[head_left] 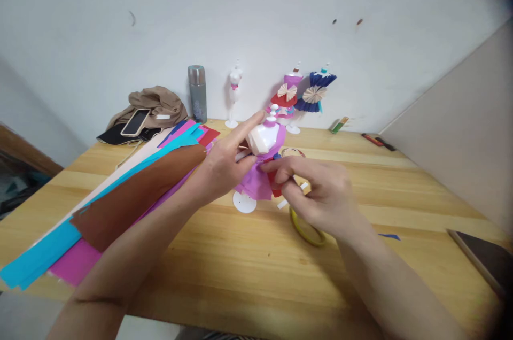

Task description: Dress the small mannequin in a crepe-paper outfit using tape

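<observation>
1. In the head view, the mannequin (260, 139) stood almost at the middle, leaning with its neck toward 1 o'clock. Whether its round base (244, 202) sat flat on the table (224, 276) could not be told.

2. At the mannequin's 9 o'clock, the left hand (222, 161) was clamped on it, index finger along the upper torso and thumb near the waist; its other fingertips were hidden.

3. At 4 o'clock, the right hand (318, 190) had its index fingertip against the purple paper skirt (254, 182) at the waist, thumb apart from it, remaining fingers curled.

4. Working the waist well probably called for a firm but light left grip, so that the body did not twist, and small presses with the fingertip pad; thin paper could have creased or torn under a hard push.

5. Paper sheets (136, 203) lay at 8 to 9 o'clock and a yellow ring (315, 242) at 5 o'clock; keeping the right wrist clear of the ring seemed wise.
</observation>
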The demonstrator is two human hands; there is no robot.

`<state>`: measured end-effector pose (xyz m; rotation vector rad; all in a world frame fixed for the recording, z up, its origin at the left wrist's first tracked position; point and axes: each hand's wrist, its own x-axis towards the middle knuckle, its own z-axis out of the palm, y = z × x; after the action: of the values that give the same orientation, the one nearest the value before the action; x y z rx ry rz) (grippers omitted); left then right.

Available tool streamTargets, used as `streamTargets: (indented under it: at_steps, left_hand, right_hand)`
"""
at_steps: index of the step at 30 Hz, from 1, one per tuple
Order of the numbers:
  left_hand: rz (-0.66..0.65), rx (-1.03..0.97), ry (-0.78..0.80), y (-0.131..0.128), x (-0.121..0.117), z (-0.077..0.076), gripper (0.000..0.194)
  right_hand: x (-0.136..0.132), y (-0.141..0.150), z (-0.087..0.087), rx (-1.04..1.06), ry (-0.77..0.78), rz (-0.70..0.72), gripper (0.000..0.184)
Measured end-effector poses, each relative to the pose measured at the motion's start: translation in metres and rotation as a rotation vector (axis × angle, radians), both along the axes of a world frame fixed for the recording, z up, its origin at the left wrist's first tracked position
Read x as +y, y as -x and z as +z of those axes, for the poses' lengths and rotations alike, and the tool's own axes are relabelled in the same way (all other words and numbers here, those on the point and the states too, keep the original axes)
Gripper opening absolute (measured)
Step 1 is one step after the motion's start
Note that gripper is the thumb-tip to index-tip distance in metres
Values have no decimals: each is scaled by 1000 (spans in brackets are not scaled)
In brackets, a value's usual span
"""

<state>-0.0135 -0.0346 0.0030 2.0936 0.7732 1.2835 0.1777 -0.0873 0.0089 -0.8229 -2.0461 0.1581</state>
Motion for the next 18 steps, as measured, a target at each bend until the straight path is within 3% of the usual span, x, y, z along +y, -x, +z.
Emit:
streamTargets:
  at_steps: [4, 6, 9, 12, 18]
  left_hand:
    - [1, -22, 28, 0, 1, 0, 71]
    - [-5, -35, 44, -1, 2, 0, 71]
    - [-22, -66, 62, -2, 2, -1, 72]
    - [-38, -96, 95, -4, 0, -1, 74]
    - [47, -104, 69, -5, -9, 2, 77]
  right_hand:
    - [9, -13, 5, 263, 36, -187, 18]
    - [19, -19, 6, 350, 146, -223, 7]
    - [35, -19, 3, 318, 445, -14, 36]
    - [42, -11, -3, 309, 627, 186, 46]
    - [36, 3, -10, 419, 711, 188, 45]
